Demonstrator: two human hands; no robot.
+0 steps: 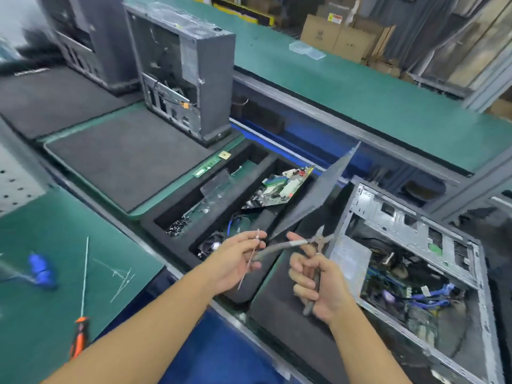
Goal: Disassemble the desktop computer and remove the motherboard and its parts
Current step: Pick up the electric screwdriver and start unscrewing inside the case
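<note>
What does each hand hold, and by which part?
The left hand pinches a cable tie near its head. The right hand holds cutting pliers by the handles, thumb on one, fingers round the other.

Black mat (pixel 124 159) centre left: widest free room. Upright tower (pixel 188 70) blocks upper centre. Foam tray (pixel 243 189) centre crowded with motherboard (pixel 279 187), fan (pixel 210 243). Leaning side panel (pixel 313 195) walls tray from open case (pixel 415 217) lower right; case interior choked by blue cables (pixel 432 295), probably tight reach. Lower centre taken: left hand (pixel 235 261) pinching cable tie (pixel 243 274), right hand (pixel 318 284) gripping cutters (pixel 277 247)
</note>
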